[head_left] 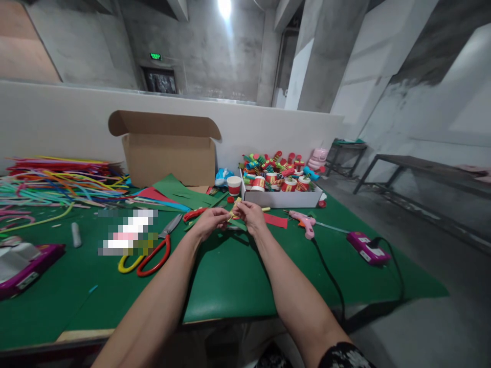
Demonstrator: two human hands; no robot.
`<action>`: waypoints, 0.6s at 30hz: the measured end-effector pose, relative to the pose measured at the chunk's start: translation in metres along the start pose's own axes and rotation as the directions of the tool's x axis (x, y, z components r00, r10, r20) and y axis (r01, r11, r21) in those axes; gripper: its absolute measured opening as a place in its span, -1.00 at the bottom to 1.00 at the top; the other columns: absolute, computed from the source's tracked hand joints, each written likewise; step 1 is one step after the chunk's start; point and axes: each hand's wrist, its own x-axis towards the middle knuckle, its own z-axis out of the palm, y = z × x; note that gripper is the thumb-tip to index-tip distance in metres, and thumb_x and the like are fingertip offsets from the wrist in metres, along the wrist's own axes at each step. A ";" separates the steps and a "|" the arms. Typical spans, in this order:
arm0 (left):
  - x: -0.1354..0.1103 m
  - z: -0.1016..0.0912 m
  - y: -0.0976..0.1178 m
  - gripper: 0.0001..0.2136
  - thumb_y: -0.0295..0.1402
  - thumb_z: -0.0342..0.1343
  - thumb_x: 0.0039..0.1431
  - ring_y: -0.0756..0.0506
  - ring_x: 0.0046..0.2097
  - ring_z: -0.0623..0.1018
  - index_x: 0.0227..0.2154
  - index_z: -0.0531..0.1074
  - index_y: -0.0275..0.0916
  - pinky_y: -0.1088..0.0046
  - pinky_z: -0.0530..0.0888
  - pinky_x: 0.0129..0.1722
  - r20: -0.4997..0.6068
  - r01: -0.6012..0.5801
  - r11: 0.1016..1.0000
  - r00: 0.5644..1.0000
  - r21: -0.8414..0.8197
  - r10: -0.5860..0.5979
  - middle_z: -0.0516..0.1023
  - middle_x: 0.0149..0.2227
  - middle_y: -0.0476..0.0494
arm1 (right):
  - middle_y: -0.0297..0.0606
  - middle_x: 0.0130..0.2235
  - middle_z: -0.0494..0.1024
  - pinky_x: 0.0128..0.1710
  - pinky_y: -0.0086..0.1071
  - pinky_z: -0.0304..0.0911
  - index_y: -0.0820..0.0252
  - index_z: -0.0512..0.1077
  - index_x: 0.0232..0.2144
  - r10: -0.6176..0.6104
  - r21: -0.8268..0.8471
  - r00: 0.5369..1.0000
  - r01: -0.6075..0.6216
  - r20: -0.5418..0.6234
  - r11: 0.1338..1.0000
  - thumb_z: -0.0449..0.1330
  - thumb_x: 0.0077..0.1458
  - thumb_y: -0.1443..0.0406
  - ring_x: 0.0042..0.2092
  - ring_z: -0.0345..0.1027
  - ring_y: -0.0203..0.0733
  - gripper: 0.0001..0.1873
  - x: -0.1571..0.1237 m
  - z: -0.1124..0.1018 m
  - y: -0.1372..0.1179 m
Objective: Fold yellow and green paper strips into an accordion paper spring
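Observation:
My left hand (211,223) and my right hand (251,215) meet over the middle of the green table, fingers pinched together. Between them is a small yellow strip (238,201), apparently paper, gripped by the right fingertips. The left fingers pinch a thin yellow end of what looks like the same strip. A green paper strip (238,224) shows just under the hands; whether either hand touches it I cannot tell. To the right of the right hand lies a red paper piece (276,220). Beyond the hands stands a red and white paper cup (233,185).
Scissors (153,254) lie left of my arms. A pink glue gun (305,223) with its cord and a purple box (367,248) are at right. Behind stand a white box (283,198) of colourful crafts and an open cardboard box (171,158). Pipe cleaners (61,179) pile up at left.

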 end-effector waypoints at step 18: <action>-0.001 0.000 0.000 -0.67 -0.14 0.29 -0.25 0.09 -0.60 0.29 -0.55 0.40 -0.32 0.54 0.24 -0.56 0.027 -0.004 1.000 1.000 0.020 0.004 0.34 -0.63 0.03 | -0.39 -0.65 0.45 -0.52 -0.50 0.31 0.25 0.43 -0.61 -0.017 -0.079 0.999 0.013 -0.050 0.997 0.38 -0.29 0.25 -0.59 0.30 -0.39 -0.78 0.000 0.002 0.000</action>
